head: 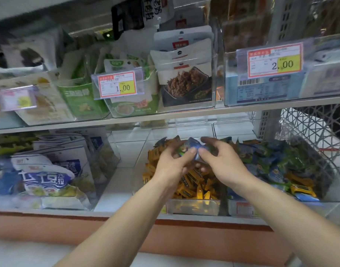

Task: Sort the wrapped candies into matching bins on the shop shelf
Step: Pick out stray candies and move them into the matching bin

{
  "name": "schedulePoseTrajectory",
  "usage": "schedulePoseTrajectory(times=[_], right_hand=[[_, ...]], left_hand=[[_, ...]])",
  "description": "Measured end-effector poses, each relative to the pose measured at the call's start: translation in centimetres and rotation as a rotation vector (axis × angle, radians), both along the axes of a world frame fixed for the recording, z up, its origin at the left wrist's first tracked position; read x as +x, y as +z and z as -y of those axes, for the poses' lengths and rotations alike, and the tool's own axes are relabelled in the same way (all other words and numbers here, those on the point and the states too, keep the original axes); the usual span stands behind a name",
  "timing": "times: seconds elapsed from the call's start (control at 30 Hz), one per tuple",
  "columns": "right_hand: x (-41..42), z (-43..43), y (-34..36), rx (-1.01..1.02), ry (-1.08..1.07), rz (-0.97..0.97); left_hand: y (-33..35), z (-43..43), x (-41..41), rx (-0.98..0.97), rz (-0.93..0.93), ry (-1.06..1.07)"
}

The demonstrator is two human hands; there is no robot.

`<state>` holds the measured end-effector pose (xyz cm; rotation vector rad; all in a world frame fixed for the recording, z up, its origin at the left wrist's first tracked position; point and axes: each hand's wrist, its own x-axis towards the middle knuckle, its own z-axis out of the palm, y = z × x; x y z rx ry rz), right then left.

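A: Setting: shop shelf [126, 120], two tiers of clear bins, price tags on the upper tier. All work is on the lower tier.

B: Hands?

A: Left hand [173, 162] and right hand [221, 162] meet above the middle bin [194, 207]. Both pinch one blue-green candy [192, 146] between thumb and fingertips. It is held just above the pile, toward the back of the bin.

B: Contents of that bin?

A: Orange candies [192, 182], nearly uniform as far as I can see. The hands hide part of the pile, so other strays there cannot be ruled out.

B: And the neighbour?

A: The right bin [336, 180] holds mostly blue-green wrappers [277, 157], which match the held piece. A few yellow-orange candies [302, 189] lie among them near the front.

B: Judgement on progress?

A: Partway. The middle bin looks close to sorted. The held candy probably belongs in the right bin. The yellow-orange pieces in the right bin have yet to be moved across. Count remaining: cannot tell, since the pile is deep.
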<state>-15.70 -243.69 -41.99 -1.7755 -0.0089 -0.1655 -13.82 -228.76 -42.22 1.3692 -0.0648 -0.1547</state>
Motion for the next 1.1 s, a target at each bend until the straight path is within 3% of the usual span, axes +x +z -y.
schedulePoseTrajectory(times=[0.3,0.37,0.5,0.63,0.7,0.8,0.87,0.93,1.0,1.1], right_hand=[[-1.7,0.1,-0.1,0.381,0.100,-0.156],[-2.0,0.5,-0.1,0.373,0.123,-0.152],[-1.8,1.4,-0.4,0.164,-0.015,-0.059],[-0.2,4.6,-0.6,-0.455,-0.320,0.268],[0.6,6.4,-1.2,-0.686,-0.332,0.219],[1.3,7.8,-1.3,-1.054,-0.261,-0.057],[1.7,7.4,-0.4,-1.331,-0.284,-0.132],[2.2,5.9,0.6,-1.387,-0.371,-0.012],[2.8,3.2,1.0,-1.285,-0.388,0.180],[5.3,-2.2,0.7,-1.040,-0.075,0.164]], left_hand=[[-0.8,-0.3,-2.4,0.290,0.125,0.017],[-0.8,-0.4,-2.5,0.377,0.191,-0.016],[-0.8,-0.6,-2.9,0.606,0.343,-0.139],[0.1,-3.6,-1.6,0.998,0.614,-0.005],[0.4,-5.9,-0.6,1.102,0.631,0.077],[0.0,-8.9,1.2,1.135,0.594,0.204],[-0.8,-10.6,2.2,1.171,0.567,0.236],[-1.8,-12.1,3.0,1.180,0.493,0.228],[-2.8,-13.2,3.7,1.157,0.395,0.205],[-3.8,-13.7,4.2,1.069,0.302,0.160]])
